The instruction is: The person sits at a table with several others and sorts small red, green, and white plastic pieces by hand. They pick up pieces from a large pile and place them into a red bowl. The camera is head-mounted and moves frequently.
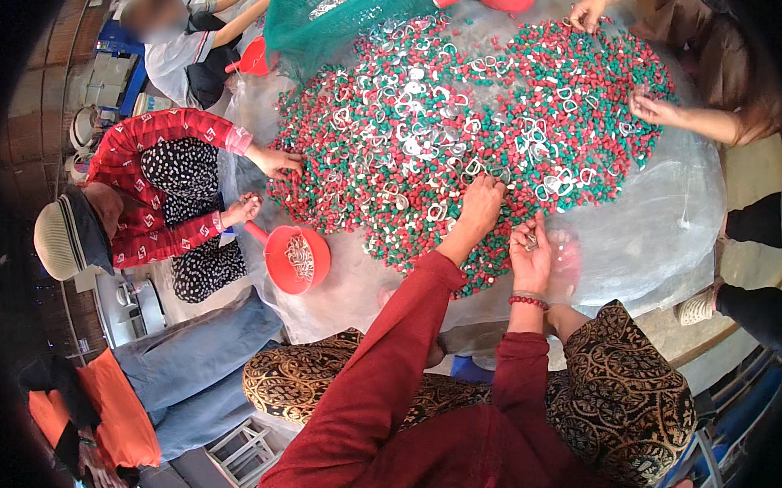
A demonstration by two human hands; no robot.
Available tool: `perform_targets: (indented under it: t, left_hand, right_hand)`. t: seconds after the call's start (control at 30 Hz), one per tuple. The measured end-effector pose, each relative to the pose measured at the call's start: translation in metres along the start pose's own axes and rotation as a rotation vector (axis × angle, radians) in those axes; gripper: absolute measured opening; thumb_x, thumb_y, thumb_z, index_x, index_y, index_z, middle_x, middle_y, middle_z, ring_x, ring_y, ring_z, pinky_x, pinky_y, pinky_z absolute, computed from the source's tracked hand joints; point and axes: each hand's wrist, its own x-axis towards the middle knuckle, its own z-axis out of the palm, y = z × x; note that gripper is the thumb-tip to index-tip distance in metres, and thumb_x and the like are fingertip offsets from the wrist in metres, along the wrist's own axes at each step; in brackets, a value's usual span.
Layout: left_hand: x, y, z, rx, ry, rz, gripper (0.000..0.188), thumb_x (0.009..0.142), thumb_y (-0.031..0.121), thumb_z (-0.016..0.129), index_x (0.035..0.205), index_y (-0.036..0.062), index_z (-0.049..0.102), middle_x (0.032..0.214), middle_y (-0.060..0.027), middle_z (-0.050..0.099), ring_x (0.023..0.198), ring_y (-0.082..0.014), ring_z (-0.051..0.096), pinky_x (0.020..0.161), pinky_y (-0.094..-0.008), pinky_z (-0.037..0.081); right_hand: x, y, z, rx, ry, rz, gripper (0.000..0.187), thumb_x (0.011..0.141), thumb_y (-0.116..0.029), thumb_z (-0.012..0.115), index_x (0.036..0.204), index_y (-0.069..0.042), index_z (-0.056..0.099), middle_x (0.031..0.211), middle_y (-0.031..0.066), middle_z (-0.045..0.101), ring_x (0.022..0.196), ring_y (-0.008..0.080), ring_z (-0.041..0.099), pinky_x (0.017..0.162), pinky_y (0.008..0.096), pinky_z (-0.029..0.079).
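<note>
A wide pile of small red, green and white pieces (328, 190) is spread out in front of me, with silvery D-shaped metal rings (533, 137) scattered through it. My left hand (481, 207) reaches into the near part of the pile, fingers bent down and pressed together beside a metal ring (474, 166). What its fingertips grip, if anything, is hidden. Just right of it, my right hand (531, 254) is turned palm up at the pile's near edge. Its fingers curl around a few small silvery metal pieces (531, 240).
A red scoop (275, 280) holding metal pieces stands left of my arms. Another red scoop (520, 3) and green netting (312, 42) lie at the far side. A person in red checks (159, 123) works at left; other hands (656, 109) reach in from the right. Translucent sheeting (661, 223) lies underneath.
</note>
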Motion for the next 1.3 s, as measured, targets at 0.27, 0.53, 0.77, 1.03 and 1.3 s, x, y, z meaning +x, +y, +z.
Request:
perform_targets:
  t: [0.27,0.53,0.77,1.03,1.3]
  left_hand:
    - [-0.014,-0.057,-0.043,-1.012,0.021,-0.432,0.025,0.08,0.007,0.061,0.106,0.005,0.059,0.078,-0.0018,0.059,0.069,-0.0105,0.056,0.062,-0.0264,0.046]
    - [0.03,-0.073,-0.057,-0.454,-0.078,-0.225,0.027,0.078,0.01,0.054,0.102,0.0117,0.067,0.096,-0.0083,0.063,0.089,-0.0222,0.057,0.082,-0.0331,0.044]
    - [0.024,-0.062,-0.038,0.335,-0.124,-0.084,0.015,0.071,0.023,0.068,0.08,0.0115,0.069,0.096,-0.0083,0.062,0.104,-0.0272,0.049,0.087,-0.0444,0.039]
    - [-0.001,0.032,-0.13,-0.139,-0.282,0.112,0.022,0.072,0.025,0.069,0.087,0.0087,0.065,0.074,-0.0116,0.063,0.075,-0.0336,0.061,0.069,-0.0439,0.049]
    - [0.039,-0.048,-0.049,0.137,-0.023,0.026,0.024,0.076,0.012,0.059,0.1,0.0092,0.062,0.09,-0.01,0.064,0.095,-0.027,0.058,0.085,-0.0389,0.045]
  right_hand:
    - [0.002,-0.004,0.011,-0.135,-0.057,-0.014,0.035,0.093,-0.012,0.045,0.127,-0.007,0.045,0.09,0.0076,0.055,0.075,0.0183,0.05,0.06,0.0296,0.043]
    - [-0.014,0.008,0.051,0.012,-0.296,0.119,0.041,0.093,-0.018,0.043,0.132,-0.004,0.041,0.091,0.0077,0.058,0.062,0.0132,0.046,0.05,0.0264,0.04]
    - [-0.01,0.004,0.039,-0.073,-0.405,0.244,0.045,0.097,-0.027,0.04,0.135,-0.005,0.036,0.099,0.0083,0.061,0.06,0.0124,0.052,0.046,0.0226,0.043]
    - [-0.008,0.011,0.041,-0.353,-0.08,0.23,0.061,0.091,-0.046,0.045,0.135,-0.006,0.035,0.127,0.0118,0.049,0.113,0.0262,0.049,0.096,0.0446,0.041]
    - [-0.008,0.005,0.047,-0.194,-0.06,0.204,0.029,0.095,-0.019,0.046,0.118,-0.002,0.051,0.087,0.0091,0.057,0.057,0.0125,0.04,0.039,0.0193,0.036]
